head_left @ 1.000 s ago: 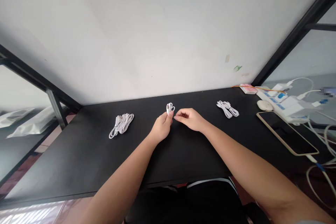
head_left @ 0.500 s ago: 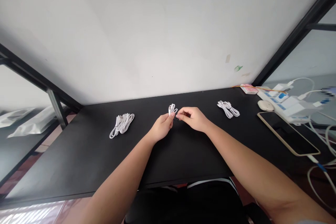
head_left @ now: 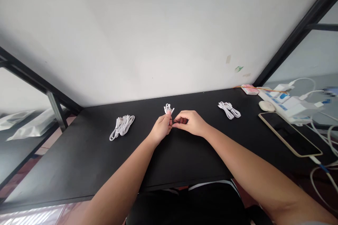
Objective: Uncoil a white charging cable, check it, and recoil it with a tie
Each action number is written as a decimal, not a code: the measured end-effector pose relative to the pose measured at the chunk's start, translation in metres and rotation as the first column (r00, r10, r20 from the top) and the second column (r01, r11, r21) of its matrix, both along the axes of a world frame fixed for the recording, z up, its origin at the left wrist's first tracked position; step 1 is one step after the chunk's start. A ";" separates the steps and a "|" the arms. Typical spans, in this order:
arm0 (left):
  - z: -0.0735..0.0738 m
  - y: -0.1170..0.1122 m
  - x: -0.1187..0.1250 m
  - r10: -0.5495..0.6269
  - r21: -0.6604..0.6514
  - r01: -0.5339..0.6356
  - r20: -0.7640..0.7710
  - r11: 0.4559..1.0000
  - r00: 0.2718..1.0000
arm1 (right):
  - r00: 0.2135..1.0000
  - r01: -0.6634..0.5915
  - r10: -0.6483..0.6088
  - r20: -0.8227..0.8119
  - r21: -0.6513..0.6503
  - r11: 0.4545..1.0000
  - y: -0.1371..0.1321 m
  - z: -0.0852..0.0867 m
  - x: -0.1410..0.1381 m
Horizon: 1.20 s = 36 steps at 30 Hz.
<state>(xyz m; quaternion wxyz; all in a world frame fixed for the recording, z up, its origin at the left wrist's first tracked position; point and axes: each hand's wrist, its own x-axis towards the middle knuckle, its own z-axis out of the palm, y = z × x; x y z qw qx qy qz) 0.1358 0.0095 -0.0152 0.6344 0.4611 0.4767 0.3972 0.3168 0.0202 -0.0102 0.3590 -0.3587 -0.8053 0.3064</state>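
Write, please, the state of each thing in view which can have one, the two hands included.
Left hand: closed on the held cable.
Held cable: bundled, loops upward.
Right hand: seems to pinch a thin dark strand.
Thin dark strand: bent.
Left cable bundle: coiled, lying down.
Right cable bundle: coiled, lying down.
Phone: face up, screen dark, white plug at its end.
Power strip: in use, chargers plugged in.
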 end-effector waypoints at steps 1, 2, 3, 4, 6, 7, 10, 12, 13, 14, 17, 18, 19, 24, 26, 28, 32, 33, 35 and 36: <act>-0.001 0.000 0.000 -0.006 0.005 0.006 -0.005 1.000 1.000 | 1.000 0.002 -0.003 0.006 0.007 1.000 0.000 0.001 0.000; -0.002 0.001 -0.001 -0.015 0.014 0.015 -0.014 1.000 1.000 | 1.000 0.010 -0.010 0.012 0.015 1.000 -0.001 0.001 0.000; -0.003 0.001 -0.001 -0.025 0.027 0.026 -0.031 0.999 0.999 | 1.000 0.016 -0.016 0.017 0.015 1.000 -0.001 0.002 0.000; -0.004 0.002 -0.002 -0.033 0.048 0.036 -0.056 0.998 0.998 | 1.000 0.021 -0.021 0.015 0.005 1.000 -0.002 0.003 0.000; -0.007 0.002 -0.003 -0.040 0.110 0.054 -0.123 0.992 0.992 | 0.999 0.027 -0.028 -0.025 -0.046 0.999 -0.003 0.004 -0.001; -0.008 0.002 -0.004 -0.041 0.145 0.064 -0.159 0.987 0.986 | 0.998 0.026 -0.032 -0.062 -0.082 0.996 -0.004 0.005 -0.001; -0.010 0.002 -0.004 -0.044 0.221 0.098 -0.234 0.970 0.971 | 0.980 0.026 -0.062 -0.191 -0.182 0.983 -0.005 0.004 -0.002; -0.009 0.001 -0.004 -0.057 0.234 0.118 -0.249 0.965 0.967 | 0.960 0.006 -0.080 -0.270 -0.266 0.964 -0.003 0.002 -0.002; -0.009 0.000 -0.004 -0.064 0.234 0.124 -0.250 0.964 0.966 | 0.950 -0.014 -0.086 -0.299 -0.317 0.948 -0.001 0.001 -0.002; -0.009 -0.001 -0.003 -0.067 0.233 0.127 -0.248 0.964 0.966 | 0.944 -0.036 -0.090 -0.318 -0.370 0.928 0.000 0.000 -0.002; -0.008 -0.002 -0.003 -0.066 0.235 0.122 -0.235 0.964 0.970 | 0.942 -0.077 -0.097 -0.320 -0.491 0.868 0.005 -0.002 -0.001; -0.008 -0.002 -0.003 -0.064 0.236 0.118 -0.228 0.965 0.972 | 0.944 -0.079 -0.101 -0.314 -0.513 0.855 0.006 -0.003 -0.001; -0.008 -0.002 -0.003 -0.062 0.234 0.114 -0.218 0.966 0.974 | 0.946 -0.079 -0.103 -0.307 -0.527 0.846 0.006 -0.003 -0.001; -0.006 -0.001 -0.004 -0.061 0.179 0.083 -0.123 0.980 0.991 | 0.966 -0.024 -0.095 -0.239 -0.454 0.891 0.005 0.000 -0.001; -0.004 -0.001 -0.003 -0.062 0.129 0.070 -0.067 0.989 0.996 | 0.974 -0.012 -0.077 -0.213 -0.388 0.922 0.004 0.001 0.000; -0.001 -0.002 -0.002 -0.059 0.080 0.060 -0.020 0.995 0.998 | 0.977 -0.011 -0.063 -0.204 -0.344 0.939 0.004 0.000 0.000; 0.003 -0.005 -0.001 -0.072 0.024 0.071 0.052 0.997 0.996 | 0.984 0.034 -0.065 -0.166 -0.180 0.983 0.004 0.000 0.001; 0.004 -0.005 -0.001 -0.079 0.011 0.078 0.072 0.997 0.994 | 0.987 0.045 -0.061 -0.149 -0.110 0.993 0.004 0.000 0.002; 0.004 -0.005 -0.001 -0.085 -0.013 0.087 0.111 0.996 0.990 | 0.993 0.047 -0.044 -0.113 0.025 0.999 0.003 0.001 0.004; 0.004 -0.005 -0.002 -0.084 -0.023 0.087 0.132 0.996 0.988 | 0.995 0.039 -0.032 -0.094 0.077 0.996 0.003 0.002 0.005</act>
